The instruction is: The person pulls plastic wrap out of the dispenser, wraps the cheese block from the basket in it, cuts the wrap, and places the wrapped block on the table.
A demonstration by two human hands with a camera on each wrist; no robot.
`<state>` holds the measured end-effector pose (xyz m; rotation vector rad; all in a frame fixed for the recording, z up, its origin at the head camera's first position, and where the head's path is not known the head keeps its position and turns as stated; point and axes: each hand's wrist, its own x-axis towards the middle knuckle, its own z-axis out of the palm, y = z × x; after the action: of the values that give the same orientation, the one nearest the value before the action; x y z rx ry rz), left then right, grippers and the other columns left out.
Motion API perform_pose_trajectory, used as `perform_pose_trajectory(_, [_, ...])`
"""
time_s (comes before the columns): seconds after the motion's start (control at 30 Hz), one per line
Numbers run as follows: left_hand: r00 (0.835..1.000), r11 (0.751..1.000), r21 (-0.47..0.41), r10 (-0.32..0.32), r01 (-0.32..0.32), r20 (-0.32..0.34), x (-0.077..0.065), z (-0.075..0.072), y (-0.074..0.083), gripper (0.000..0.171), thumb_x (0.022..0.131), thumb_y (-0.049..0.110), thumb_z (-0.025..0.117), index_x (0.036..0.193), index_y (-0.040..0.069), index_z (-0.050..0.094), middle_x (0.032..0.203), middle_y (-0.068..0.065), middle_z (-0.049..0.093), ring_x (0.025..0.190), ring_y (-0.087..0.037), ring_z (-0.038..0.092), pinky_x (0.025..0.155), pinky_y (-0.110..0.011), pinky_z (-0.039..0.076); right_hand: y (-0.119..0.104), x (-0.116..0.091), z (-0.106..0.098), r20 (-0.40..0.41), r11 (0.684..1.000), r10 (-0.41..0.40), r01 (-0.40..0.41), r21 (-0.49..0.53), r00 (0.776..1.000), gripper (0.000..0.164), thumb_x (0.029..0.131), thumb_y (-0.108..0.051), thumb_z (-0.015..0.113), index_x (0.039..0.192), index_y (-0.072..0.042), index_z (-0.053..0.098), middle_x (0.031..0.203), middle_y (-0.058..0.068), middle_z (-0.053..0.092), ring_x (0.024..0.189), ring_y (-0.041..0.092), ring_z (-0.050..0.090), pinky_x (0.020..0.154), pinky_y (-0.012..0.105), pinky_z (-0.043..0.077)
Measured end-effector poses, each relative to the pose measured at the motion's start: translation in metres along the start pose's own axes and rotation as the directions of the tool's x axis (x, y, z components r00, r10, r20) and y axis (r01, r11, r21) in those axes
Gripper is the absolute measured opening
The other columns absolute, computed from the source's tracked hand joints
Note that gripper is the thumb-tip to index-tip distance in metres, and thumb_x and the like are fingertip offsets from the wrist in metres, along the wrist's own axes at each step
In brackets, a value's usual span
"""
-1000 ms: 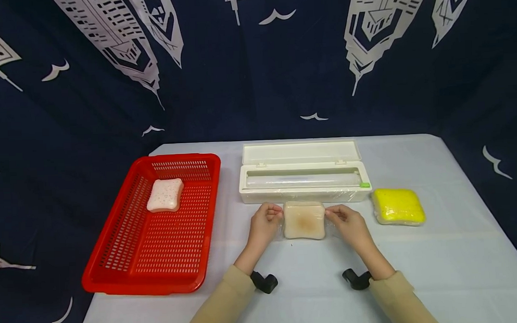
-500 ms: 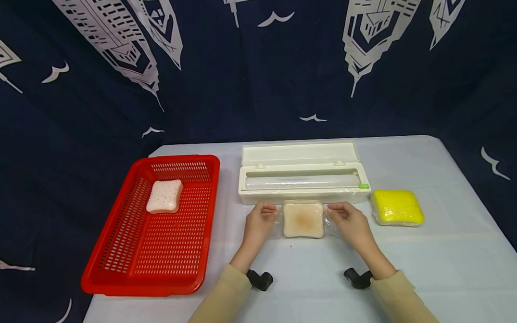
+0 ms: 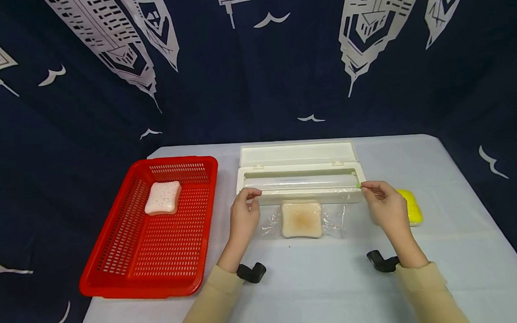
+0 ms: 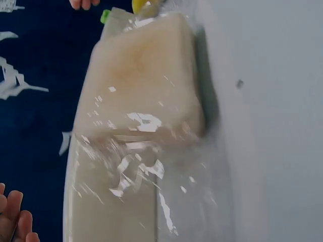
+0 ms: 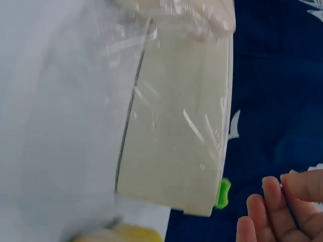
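Observation:
A lightly browned bread slice (image 3: pixel 302 219) lies in front of the white cling film dispenser (image 3: pixel 301 196), with clear cling film (image 5: pixel 166 106) stretched over it and spread to both sides. At the dispenser's left front, my left hand (image 3: pixel 244 214) has its thumb and fingers bent loosely, with nothing seen between them. My right hand (image 3: pixel 386 205) hovers at the right end, fingertips near the green slider (image 3: pixel 358 186). The right wrist view shows a gap between those fingers and the slider. Inside the dispenser, the film roll (image 3: pixel 300 182) shows under the raised lid (image 3: pixel 298 153).
To the left stands a red perforated basket (image 3: pixel 153 291) holding a pale speckled slice (image 3: pixel 162 198). Right of the dispenser, a yellow-topped item (image 3: pixel 410 208) is partly hidden by the right hand. A dark patterned cloth (image 3: pixel 238 95) hangs behind the white table (image 3: pixel 316 289).
Both hands have left the sides of the bread slice and moved apart and up towards the dispenser's ends. The right hand has travelled farther, now near the green slider. The slice stays put.

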<state>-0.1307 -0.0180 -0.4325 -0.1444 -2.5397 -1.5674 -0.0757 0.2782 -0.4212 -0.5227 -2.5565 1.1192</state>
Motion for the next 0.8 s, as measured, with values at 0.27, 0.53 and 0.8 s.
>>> perform_pose_trajectory(0.27, [0.970,0.993,0.021,0.112,-0.119,0.215,0.006,0.037,0.043,0.014,0.094,0.003,0.060,0.105,0.009,0.068,0.108,-0.005,0.068,0.106,-0.021,0.060,0.090,-0.032,0.051,0.012,0.027,-0.006,0.233,0.984,-0.118,0.145,-0.103,0.965,0.046,0.091,-0.016,0.069,0.132,0.001,0.058,0.138,0.034,0.042,0.120,0.051,0.043,0.096,0.062,0.042])
perform_pose_trajectory(0.53, [0.895,0.962,0.102,0.192,-0.252,0.403,0.017,0.092,0.073,0.016,0.096,0.012,0.062,0.109,0.016,0.072,0.110,0.000,0.068,0.103,-0.014,0.057,0.089,-0.022,0.045,0.015,0.050,0.004,0.412,0.976,-0.054,0.136,-0.172,0.910,0.069,0.088,-0.037,0.073,0.141,-0.001,0.048,0.143,0.038,0.032,0.132,0.053,0.029,0.104,0.068,0.033])
perform_pose_trajectory(0.8, [0.847,0.925,0.188,0.202,-0.330,0.492,0.023,0.132,0.085,0.020,0.096,0.014,0.062,0.111,0.018,0.074,0.108,0.003,0.072,0.103,-0.012,0.059,0.086,-0.017,0.045,0.025,0.055,0.008,0.433,0.970,-0.087,0.175,-0.168,0.897,0.070,0.088,-0.035,0.074,0.142,0.001,0.048,0.140,0.037,0.037,0.128,0.052,0.037,0.105,0.066,0.034])
